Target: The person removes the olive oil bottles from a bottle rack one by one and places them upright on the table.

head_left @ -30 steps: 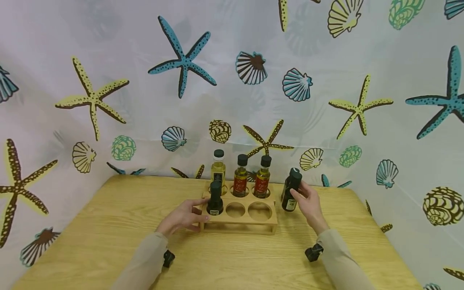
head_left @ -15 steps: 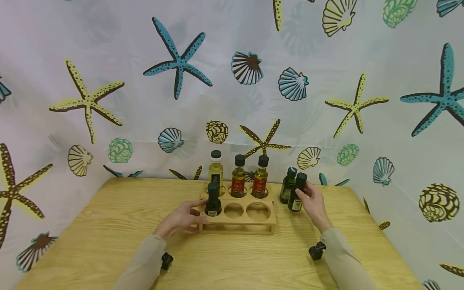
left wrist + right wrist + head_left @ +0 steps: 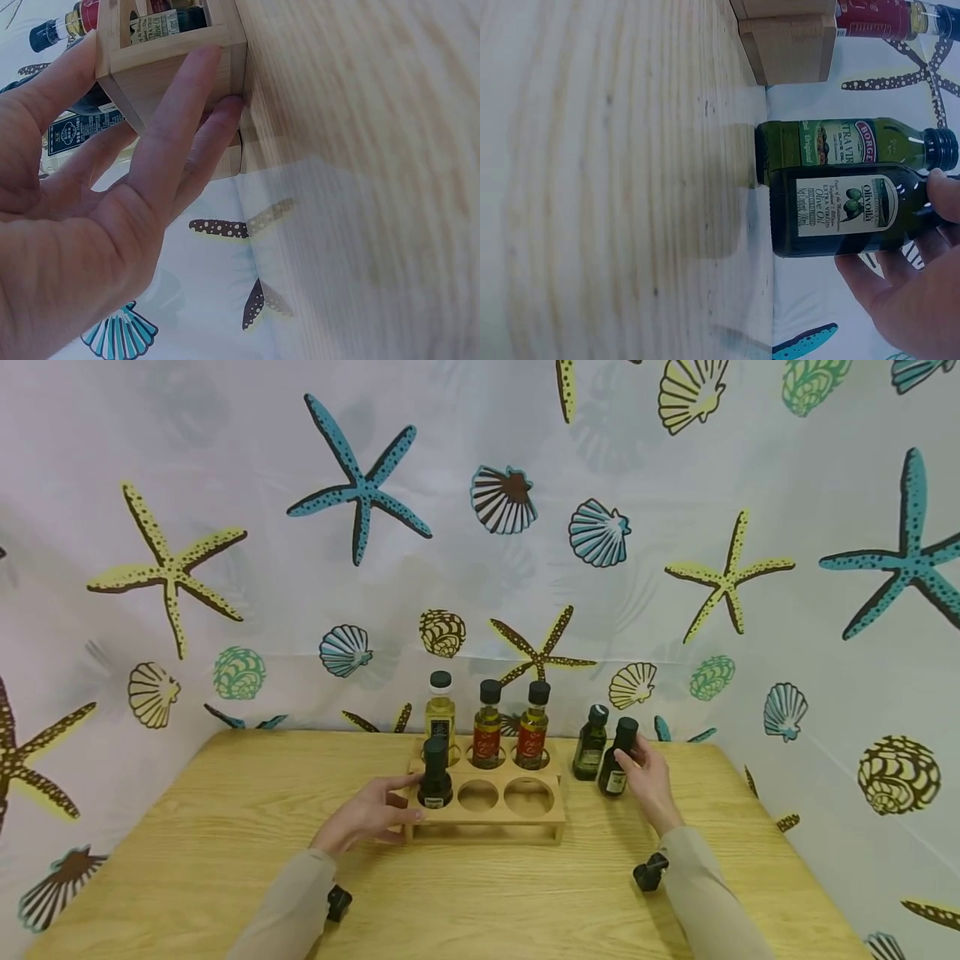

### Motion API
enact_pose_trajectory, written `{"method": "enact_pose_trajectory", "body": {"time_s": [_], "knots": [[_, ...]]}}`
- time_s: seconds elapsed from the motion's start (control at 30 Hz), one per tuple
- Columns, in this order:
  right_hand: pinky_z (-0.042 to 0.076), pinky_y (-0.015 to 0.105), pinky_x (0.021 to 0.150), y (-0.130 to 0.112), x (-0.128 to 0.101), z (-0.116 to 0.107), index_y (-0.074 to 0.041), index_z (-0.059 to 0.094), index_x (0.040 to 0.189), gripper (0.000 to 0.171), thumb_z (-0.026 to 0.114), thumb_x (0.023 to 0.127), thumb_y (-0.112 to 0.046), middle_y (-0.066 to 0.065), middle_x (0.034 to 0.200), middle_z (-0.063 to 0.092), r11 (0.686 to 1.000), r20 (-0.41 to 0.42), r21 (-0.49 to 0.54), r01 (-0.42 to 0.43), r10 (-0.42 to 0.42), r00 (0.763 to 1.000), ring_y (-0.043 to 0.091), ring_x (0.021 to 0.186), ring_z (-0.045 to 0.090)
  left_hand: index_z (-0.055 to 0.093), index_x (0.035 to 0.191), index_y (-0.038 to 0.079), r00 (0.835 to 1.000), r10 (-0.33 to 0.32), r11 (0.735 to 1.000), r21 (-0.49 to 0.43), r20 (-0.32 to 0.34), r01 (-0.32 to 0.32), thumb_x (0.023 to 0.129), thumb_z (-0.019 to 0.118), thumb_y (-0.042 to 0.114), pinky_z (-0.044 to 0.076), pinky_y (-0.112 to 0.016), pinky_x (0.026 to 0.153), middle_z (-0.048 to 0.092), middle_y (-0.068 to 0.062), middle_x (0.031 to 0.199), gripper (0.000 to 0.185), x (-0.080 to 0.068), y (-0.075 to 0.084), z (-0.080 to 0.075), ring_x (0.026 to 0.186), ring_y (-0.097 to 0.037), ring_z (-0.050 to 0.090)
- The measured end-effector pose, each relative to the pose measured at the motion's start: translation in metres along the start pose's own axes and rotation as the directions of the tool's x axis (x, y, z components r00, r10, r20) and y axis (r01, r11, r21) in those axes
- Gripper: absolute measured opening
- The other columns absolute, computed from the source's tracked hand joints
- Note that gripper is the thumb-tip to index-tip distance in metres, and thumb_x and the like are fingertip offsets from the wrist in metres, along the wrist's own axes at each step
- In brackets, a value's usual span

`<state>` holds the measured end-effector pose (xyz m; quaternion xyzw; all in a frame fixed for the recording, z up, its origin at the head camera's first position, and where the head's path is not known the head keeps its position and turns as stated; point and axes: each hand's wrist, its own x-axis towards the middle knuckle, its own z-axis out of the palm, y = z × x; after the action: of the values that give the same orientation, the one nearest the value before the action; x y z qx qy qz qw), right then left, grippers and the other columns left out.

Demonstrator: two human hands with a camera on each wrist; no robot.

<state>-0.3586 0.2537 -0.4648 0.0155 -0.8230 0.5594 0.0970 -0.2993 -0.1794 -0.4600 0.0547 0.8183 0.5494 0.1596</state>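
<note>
My right hand point(image 3: 648, 781) holds a dark olive oil bottle point(image 3: 840, 210) by its neck, tilted slightly, with its Olivoilà label showing in the right wrist view. Right beside it stands a green Borges olive oil bottle point(image 3: 590, 747). My left hand point(image 3: 367, 814) grips the left end of a two-tier wooden bottle rack point(image 3: 487, 835), fingertips on its end panel point(image 3: 161, 82). A dark bottle point(image 3: 435, 777) sits in the front row's left hole. Behind it are a yellow oil bottle point(image 3: 440, 710) and two red-label bottles, one in the middle point(image 3: 487, 743) and one at right point(image 3: 532, 743).
Two round holes point(image 3: 477, 795) show in the rack's front tier, right of the dark bottle. The wooden table point(image 3: 480, 902) ends at a white curtain point(image 3: 480, 568) printed with starfish and shells, which also hangs along both sides.
My right hand has moved the dark olive oil bottle to the right, from in front of the Borges bottle to beside it. The left hand keeps its place on the rack. The head view shifts slightly.
</note>
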Motion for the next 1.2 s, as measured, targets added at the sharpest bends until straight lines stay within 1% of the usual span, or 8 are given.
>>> {"method": "enact_pose_trajectory", "body": {"time_s": [0.07,0.23,0.3,0.4,0.6,0.87,1.03,1.2], "knots": [[0.036,0.052,0.114,0.001,0.001,-0.002,-0.010,0.025,0.157,0.060,0.050,0.104,-0.023,0.021,0.154,0.037,1.000,-0.002,-0.002,-0.019,0.019,1.000,0.038,0.142,0.035,0.037,0.153,0.014,1.000,-0.002,1.000,0.001,-0.003,0.002,0.089,0.074,0.017,0.061,-0.046,0.077,0.047,-0.032,0.138,0.074,0.000,0.001,0.001,0.113,-0.036,0.061],[0.033,0.051,0.116,0.005,0.008,-0.008,-0.010,0.020,0.158,0.063,0.050,0.104,-0.025,0.021,0.157,0.031,0.999,-0.004,0.028,-0.046,0.047,0.999,0.037,0.145,0.030,0.037,0.153,0.014,1.000,-0.004,1.000,0.002,-0.007,0.005,0.089,0.074,0.016,0.061,-0.046,0.076,0.047,-0.032,0.138,0.073,0.001,0.001,0.000,0.114,-0.037,0.061],[0.034,0.050,0.116,0.006,0.011,-0.010,-0.010,0.022,0.157,0.062,0.050,0.104,-0.024,0.021,0.157,0.032,0.998,-0.001,0.040,-0.043,0.043,0.999,0.037,0.145,0.031,0.037,0.153,0.014,1.000,-0.005,1.000,0.002,-0.004,0.005,0.089,0.074,0.016,0.061,-0.046,0.076,0.047,-0.033,0.138,0.074,0.002,0.001,0.000,0.114,-0.038,0.060],[0.033,0.050,0.117,0.008,0.013,-0.013,-0.010,0.020,0.158,0.062,0.050,0.104,-0.022,0.021,0.158,0.030,0.998,0.012,0.043,-0.046,0.045,0.999,0.037,0.145,0.030,0.037,0.153,0.014,1.000,-0.005,1.000,0.003,-0.004,0.005,0.089,0.074,0.016,0.061,-0.046,0.076,0.046,-0.033,0.139,0.073,0.002,0.000,0.000,0.116,-0.040,0.059],[0.029,0.050,0.119,0.009,0.017,-0.017,-0.011,0.013,0.159,0.065,0.049,0.105,-0.022,0.019,0.161,0.024,0.996,0.005,0.068,-0.054,0.054,0.999,0.036,0.148,0.025,0.038,0.152,0.013,1.000,-0.001,1.000,0.000,-0.009,0.001,0.089,0.074,0.016,0.061,-0.046,0.076,0.047,-0.033,0.138,0.073,0.003,0.000,0.000,0.115,-0.039,0.060],[0.028,0.050,0.119,0.010,0.021,-0.019,-0.010,0.014,0.158,0.065,0.050,0.104,-0.021,0.018,0.161,0.023,0.995,0.004,0.090,-0.043,0.043,0.999,0.036,0.148,0.024,0.037,0.153,0.015,1.000,-0.010,1.000,0.006,-0.007,0.010,0.089,0.074,0.017,0.061,-0.046,0.077,0.046,-0.033,0.139,0.073,0.003,0.000,0.000,0.118,-0.040,0.058],[0.028,0.049,0.119,0.012,0.023,-0.022,-0.010,0.017,0.158,0.064,0.050,0.104,-0.018,0.019,0.160,0.026,0.995,0.002,0.087,-0.044,0.044,0.999,0.036,0.147,0.026,0.037,0.153,0.012,1.000,-0.003,1.000,0.011,0.001,0.003,0.090,0.073,0.016,0.061,-0.046,0.076,0.046,-0.035,0.137,0.073,0.002,0.000,0.001,0.116,-0.040,0.059],[0.029,0.049,0.119,0.013,0.025,-0.025,-0.009,0.018,0.158,0.063,0.049,0.104,-0.018,0.020,0.159,0.027,0.997,0.006,0.068,-0.024,0.024,1.000,0.036,0.147,0.027,0.036,0.153,0.012,1.000,-0.003,1.000,0.005,0.003,0.003,0.090,0.073,0.015,0.061,-0.047,0.076,0.046,-0.035,0.136,0.073,0.002,0.000,0.001,0.113,-0.040,0.060]]}}
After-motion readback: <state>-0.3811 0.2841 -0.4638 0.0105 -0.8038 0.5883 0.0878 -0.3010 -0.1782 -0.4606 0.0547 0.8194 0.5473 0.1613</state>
